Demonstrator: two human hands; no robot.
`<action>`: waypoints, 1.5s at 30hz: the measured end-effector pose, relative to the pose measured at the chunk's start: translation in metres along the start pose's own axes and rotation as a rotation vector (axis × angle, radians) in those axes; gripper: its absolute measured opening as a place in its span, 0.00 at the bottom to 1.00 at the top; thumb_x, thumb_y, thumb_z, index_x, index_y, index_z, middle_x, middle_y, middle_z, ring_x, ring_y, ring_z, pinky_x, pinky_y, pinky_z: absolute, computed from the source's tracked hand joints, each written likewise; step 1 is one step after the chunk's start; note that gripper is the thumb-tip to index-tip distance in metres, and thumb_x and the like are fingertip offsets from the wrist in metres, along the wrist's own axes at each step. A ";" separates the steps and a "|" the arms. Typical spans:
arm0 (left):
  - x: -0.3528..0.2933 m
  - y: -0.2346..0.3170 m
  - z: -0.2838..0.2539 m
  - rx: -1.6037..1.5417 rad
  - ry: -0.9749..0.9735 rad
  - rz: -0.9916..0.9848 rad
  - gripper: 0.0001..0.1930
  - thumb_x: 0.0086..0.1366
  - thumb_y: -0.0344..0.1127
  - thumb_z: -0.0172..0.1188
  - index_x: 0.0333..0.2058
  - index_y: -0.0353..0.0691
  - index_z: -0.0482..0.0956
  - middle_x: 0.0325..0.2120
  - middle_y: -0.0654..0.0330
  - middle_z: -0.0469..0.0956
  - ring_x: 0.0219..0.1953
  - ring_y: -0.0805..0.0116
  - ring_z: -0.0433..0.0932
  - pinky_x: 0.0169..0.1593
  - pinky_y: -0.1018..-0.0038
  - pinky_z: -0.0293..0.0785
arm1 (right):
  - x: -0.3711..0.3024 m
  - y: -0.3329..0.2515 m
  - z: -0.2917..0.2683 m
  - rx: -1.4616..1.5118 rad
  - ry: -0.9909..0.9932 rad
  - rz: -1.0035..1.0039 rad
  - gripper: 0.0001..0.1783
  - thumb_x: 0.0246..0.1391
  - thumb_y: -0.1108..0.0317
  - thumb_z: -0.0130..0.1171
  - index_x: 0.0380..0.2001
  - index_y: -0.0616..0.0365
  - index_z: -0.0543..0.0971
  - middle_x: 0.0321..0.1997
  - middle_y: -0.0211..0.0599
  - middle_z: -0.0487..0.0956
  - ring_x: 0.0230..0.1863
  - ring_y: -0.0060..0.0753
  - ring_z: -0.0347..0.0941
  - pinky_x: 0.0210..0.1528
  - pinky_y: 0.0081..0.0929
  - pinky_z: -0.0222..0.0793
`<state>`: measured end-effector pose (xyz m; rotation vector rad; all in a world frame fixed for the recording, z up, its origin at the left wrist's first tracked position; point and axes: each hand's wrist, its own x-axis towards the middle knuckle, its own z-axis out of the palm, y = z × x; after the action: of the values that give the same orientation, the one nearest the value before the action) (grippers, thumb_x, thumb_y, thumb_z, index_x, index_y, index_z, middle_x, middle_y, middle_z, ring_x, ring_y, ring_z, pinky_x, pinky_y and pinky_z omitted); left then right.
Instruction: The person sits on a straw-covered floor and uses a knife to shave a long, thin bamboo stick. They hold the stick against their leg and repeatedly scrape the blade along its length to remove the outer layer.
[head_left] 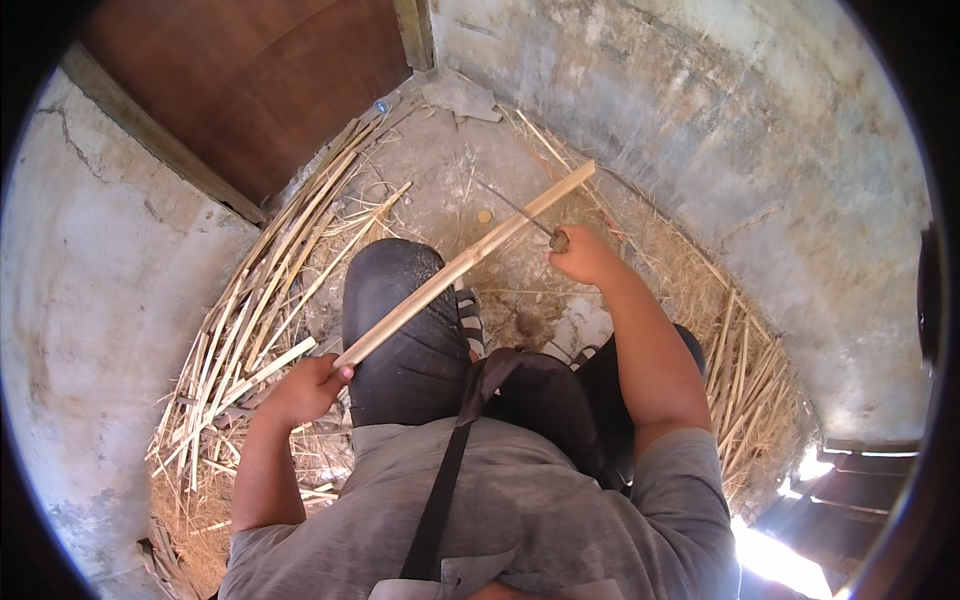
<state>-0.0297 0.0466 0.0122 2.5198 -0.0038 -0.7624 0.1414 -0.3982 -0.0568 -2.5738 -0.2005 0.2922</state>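
A long, pale split bamboo strip (440,278) slants across my right-leaning view, from lower left to upper right, passing over my left knee. Its lower end is gripped between the thumb and fingers of my left hand (305,388). My right hand (585,256) is closed round the short handle of a knife (515,207). The thin blade points up and to the left, crossing the strip near its far end; whether it touches the bamboo I cannot tell. Both legs are bent, with striped footwear (468,315) partly showing between them.
Split bamboo strips (270,270) lie heaped along the left wall. More strips (740,360) and fine shavings (685,235) line the right wall. Ahead are a brown door panel (260,90) and a flat stone piece (460,97) in the corner. Concrete walls (690,110) curve close around.
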 end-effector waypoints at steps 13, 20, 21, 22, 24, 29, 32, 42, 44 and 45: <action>0.003 -0.008 0.002 -0.040 -0.025 -0.017 0.24 0.78 0.55 0.50 0.39 0.36 0.79 0.27 0.51 0.78 0.32 0.57 0.77 0.41 0.60 0.72 | -0.002 -0.012 0.007 0.104 -0.044 0.040 0.21 0.48 0.61 0.68 0.43 0.62 0.83 0.40 0.52 0.85 0.46 0.58 0.82 0.49 0.47 0.78; 0.004 -0.004 -0.006 -0.043 -0.080 -0.055 0.25 0.77 0.55 0.51 0.38 0.35 0.78 0.27 0.49 0.78 0.33 0.54 0.77 0.41 0.59 0.72 | -0.017 -0.049 0.010 -0.124 -0.166 -0.157 0.25 0.48 0.59 0.69 0.47 0.62 0.83 0.44 0.57 0.84 0.49 0.58 0.81 0.51 0.47 0.76; 0.005 -0.005 -0.005 -0.018 -0.058 -0.034 0.25 0.77 0.55 0.51 0.38 0.35 0.78 0.27 0.49 0.78 0.33 0.53 0.77 0.41 0.59 0.72 | -0.016 -0.046 0.009 -0.119 -0.177 -0.182 0.24 0.48 0.59 0.69 0.46 0.62 0.83 0.44 0.57 0.83 0.50 0.59 0.80 0.52 0.47 0.76; 0.005 -0.005 -0.003 0.007 -0.042 -0.014 0.25 0.77 0.55 0.51 0.38 0.35 0.78 0.28 0.48 0.79 0.33 0.53 0.77 0.41 0.59 0.72 | -0.017 -0.041 0.008 -0.112 -0.189 -0.202 0.24 0.47 0.59 0.69 0.46 0.63 0.83 0.45 0.58 0.83 0.50 0.59 0.80 0.52 0.48 0.75; 0.001 -0.007 0.006 -0.010 -0.008 -0.032 0.25 0.77 0.55 0.51 0.39 0.35 0.78 0.28 0.47 0.78 0.33 0.52 0.77 0.41 0.59 0.72 | -0.009 -0.018 -0.006 -0.027 -0.178 -0.045 0.24 0.47 0.58 0.69 0.45 0.62 0.83 0.46 0.57 0.83 0.51 0.58 0.79 0.53 0.48 0.75; -0.003 0.000 0.004 -0.046 -0.009 -0.073 0.25 0.77 0.55 0.52 0.39 0.34 0.78 0.27 0.47 0.78 0.33 0.52 0.77 0.41 0.59 0.72 | -0.012 -0.024 -0.007 -0.072 -0.067 -0.047 0.24 0.47 0.57 0.68 0.45 0.61 0.84 0.47 0.57 0.83 0.51 0.58 0.80 0.54 0.48 0.75; 0.001 0.003 -0.004 -0.044 -0.063 -0.088 0.25 0.76 0.55 0.52 0.40 0.34 0.79 0.27 0.47 0.78 0.33 0.53 0.77 0.41 0.59 0.72 | -0.019 -0.054 -0.001 -0.129 -0.146 -0.099 0.24 0.47 0.58 0.67 0.46 0.61 0.84 0.47 0.56 0.83 0.52 0.58 0.79 0.56 0.48 0.75; 0.003 -0.002 -0.004 -0.032 -0.065 -0.063 0.25 0.77 0.56 0.52 0.40 0.34 0.78 0.26 0.53 0.76 0.31 0.59 0.75 0.40 0.62 0.71 | 0.001 -0.004 0.002 -0.038 0.017 -0.023 0.25 0.47 0.62 0.64 0.49 0.63 0.82 0.49 0.56 0.83 0.55 0.60 0.78 0.59 0.48 0.74; 0.002 0.001 -0.006 -0.094 -0.101 -0.102 0.26 0.77 0.57 0.52 0.39 0.35 0.78 0.25 0.57 0.75 0.30 0.64 0.72 0.38 0.64 0.70 | -0.009 -0.033 0.011 -0.123 -0.072 -0.121 0.24 0.47 0.63 0.64 0.48 0.62 0.82 0.49 0.55 0.83 0.54 0.59 0.79 0.58 0.47 0.74; 0.003 -0.002 -0.006 -0.110 -0.112 -0.095 0.26 0.77 0.57 0.52 0.39 0.35 0.78 0.24 0.59 0.74 0.30 0.66 0.71 0.38 0.65 0.70 | -0.021 -0.061 0.004 -0.176 -0.144 -0.143 0.24 0.47 0.63 0.64 0.48 0.61 0.82 0.48 0.55 0.83 0.53 0.59 0.79 0.58 0.47 0.75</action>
<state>-0.0243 0.0503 0.0138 2.3847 0.1170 -0.9164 0.1149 -0.3491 -0.0243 -2.6954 -0.4809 0.4238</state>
